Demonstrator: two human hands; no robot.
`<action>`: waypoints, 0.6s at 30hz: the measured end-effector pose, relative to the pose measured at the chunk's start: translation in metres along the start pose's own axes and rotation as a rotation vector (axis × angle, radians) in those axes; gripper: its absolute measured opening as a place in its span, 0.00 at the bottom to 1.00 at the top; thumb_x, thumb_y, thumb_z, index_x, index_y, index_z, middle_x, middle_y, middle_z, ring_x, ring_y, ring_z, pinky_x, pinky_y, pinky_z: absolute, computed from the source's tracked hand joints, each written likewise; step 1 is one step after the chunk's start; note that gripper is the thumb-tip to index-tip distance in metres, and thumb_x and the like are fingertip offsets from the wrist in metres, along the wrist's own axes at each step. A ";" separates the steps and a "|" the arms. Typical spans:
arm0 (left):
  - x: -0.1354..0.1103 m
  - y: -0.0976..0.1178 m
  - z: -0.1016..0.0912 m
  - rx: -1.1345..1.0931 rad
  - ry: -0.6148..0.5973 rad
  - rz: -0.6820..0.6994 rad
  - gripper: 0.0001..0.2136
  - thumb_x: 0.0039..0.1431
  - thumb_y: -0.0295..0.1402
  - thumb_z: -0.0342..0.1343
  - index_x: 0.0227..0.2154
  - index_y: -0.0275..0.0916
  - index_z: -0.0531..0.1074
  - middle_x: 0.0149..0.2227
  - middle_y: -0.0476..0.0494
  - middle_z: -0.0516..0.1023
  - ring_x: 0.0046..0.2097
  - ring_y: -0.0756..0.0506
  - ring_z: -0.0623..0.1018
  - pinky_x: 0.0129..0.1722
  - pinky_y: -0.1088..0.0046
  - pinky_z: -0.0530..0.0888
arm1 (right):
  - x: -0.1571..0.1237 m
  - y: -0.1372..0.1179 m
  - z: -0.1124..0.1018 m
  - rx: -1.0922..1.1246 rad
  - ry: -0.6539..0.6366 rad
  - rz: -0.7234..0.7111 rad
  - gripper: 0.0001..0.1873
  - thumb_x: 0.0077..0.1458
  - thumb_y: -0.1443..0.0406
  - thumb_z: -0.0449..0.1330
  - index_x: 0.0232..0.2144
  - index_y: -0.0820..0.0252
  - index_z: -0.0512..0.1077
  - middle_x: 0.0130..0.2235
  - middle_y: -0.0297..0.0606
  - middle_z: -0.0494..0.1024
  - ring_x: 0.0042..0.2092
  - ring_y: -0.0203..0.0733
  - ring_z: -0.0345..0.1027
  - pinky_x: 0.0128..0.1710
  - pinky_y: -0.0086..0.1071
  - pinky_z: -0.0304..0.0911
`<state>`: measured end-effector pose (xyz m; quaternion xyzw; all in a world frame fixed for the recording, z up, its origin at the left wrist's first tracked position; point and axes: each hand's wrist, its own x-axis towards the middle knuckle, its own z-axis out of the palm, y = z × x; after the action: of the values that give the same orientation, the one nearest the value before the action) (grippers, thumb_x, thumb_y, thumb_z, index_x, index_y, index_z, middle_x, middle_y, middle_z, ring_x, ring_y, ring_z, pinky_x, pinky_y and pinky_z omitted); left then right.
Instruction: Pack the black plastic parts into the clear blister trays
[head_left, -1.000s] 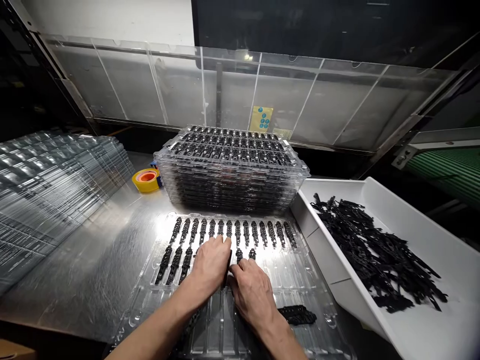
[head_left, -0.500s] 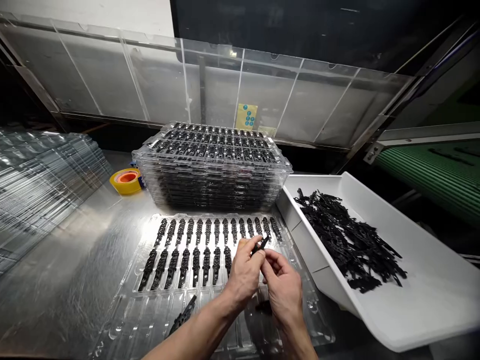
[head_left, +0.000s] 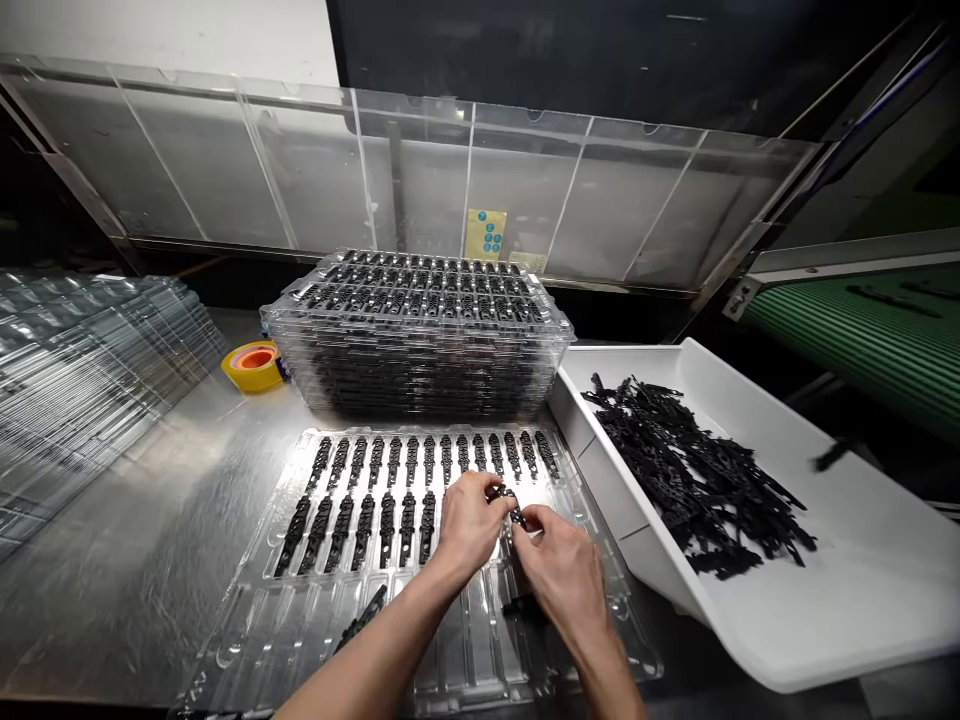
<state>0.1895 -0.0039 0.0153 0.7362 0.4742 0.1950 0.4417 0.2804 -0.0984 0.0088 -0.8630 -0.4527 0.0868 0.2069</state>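
Observation:
My left hand (head_left: 471,522) and my right hand (head_left: 561,568) are both closed, pinching a small slotted black plastic part (head_left: 511,500) between them. They hover over the clear plastic tray (head_left: 238,612), whose back two rows carry many similar black parts standing in slots. My left hand hides some of the second row. A loose black part (head_left: 365,614) lies slanted across the tray's front slots beside my left forearm. Another dark part (head_left: 519,606) shows partly beneath my right hand.
A white bin (head_left: 660,530) with a heap of black parts stands right; a blurred black part (head_left: 832,455) is above it. Behind are stacked filled trays (head_left: 420,350) and yellow tape (head_left: 253,370). Clear trays (head_left: 90,370) are stacked left. A green conveyor (head_left: 862,320) runs right.
My hands have moved slightly left and down, and the held part has turned from pointing up-right to slanting down-right. A blurred black part now appears near the bin's right wall.

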 end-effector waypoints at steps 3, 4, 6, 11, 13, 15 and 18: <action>0.002 0.003 0.006 0.135 0.032 -0.018 0.13 0.54 0.34 0.58 0.41 0.37 0.70 0.39 0.43 0.74 0.39 0.44 0.74 0.36 0.71 0.69 | 0.001 0.001 0.007 -0.047 -0.006 -0.065 0.08 0.56 0.66 0.55 0.36 0.58 0.74 0.34 0.41 0.78 0.34 0.45 0.72 0.31 0.32 0.57; 0.003 0.004 0.008 0.181 0.038 -0.022 0.13 0.54 0.34 0.58 0.42 0.36 0.68 0.40 0.41 0.74 0.38 0.43 0.74 0.35 0.70 0.69 | 0.001 0.002 0.009 -0.060 -0.002 -0.081 0.08 0.57 0.67 0.55 0.36 0.59 0.74 0.34 0.42 0.77 0.34 0.45 0.72 0.31 0.33 0.57; 0.003 0.006 0.009 0.262 0.046 -0.023 0.13 0.56 0.32 0.56 0.43 0.34 0.66 0.41 0.37 0.73 0.38 0.42 0.74 0.35 0.68 0.68 | 0.001 0.004 0.011 -0.071 0.007 -0.110 0.08 0.57 0.67 0.55 0.37 0.60 0.74 0.36 0.43 0.77 0.35 0.46 0.71 0.31 0.33 0.57; 0.006 0.005 0.005 0.345 0.039 -0.022 0.10 0.57 0.26 0.52 0.42 0.34 0.65 0.40 0.37 0.73 0.38 0.43 0.74 0.34 0.69 0.68 | 0.000 0.011 0.016 -0.046 0.027 -0.194 0.10 0.59 0.66 0.55 0.41 0.58 0.74 0.38 0.41 0.75 0.38 0.44 0.68 0.34 0.33 0.59; 0.006 0.003 0.000 0.334 0.023 -0.013 0.09 0.57 0.25 0.53 0.41 0.35 0.66 0.38 0.40 0.74 0.36 0.45 0.75 0.32 0.72 0.68 | 0.000 0.014 0.018 -0.036 0.030 -0.228 0.10 0.59 0.66 0.55 0.41 0.57 0.74 0.37 0.40 0.74 0.38 0.44 0.67 0.34 0.33 0.59; 0.003 -0.001 -0.007 0.326 0.020 0.006 0.07 0.57 0.26 0.52 0.40 0.37 0.67 0.37 0.43 0.75 0.35 0.46 0.75 0.31 0.72 0.69 | 0.000 0.016 0.020 -0.030 0.032 -0.260 0.10 0.58 0.67 0.54 0.40 0.56 0.74 0.37 0.40 0.74 0.38 0.44 0.66 0.34 0.33 0.59; -0.007 -0.011 -0.024 0.362 0.026 0.057 0.05 0.59 0.27 0.50 0.37 0.38 0.69 0.38 0.44 0.74 0.35 0.46 0.75 0.33 0.71 0.71 | 0.002 0.019 0.021 -0.022 0.034 -0.311 0.13 0.57 0.70 0.54 0.42 0.56 0.74 0.39 0.40 0.75 0.39 0.45 0.64 0.36 0.34 0.60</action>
<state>0.1635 0.0025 0.0202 0.8144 0.4860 0.1282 0.2900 0.2889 -0.1001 -0.0183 -0.7861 -0.5780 0.0344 0.2161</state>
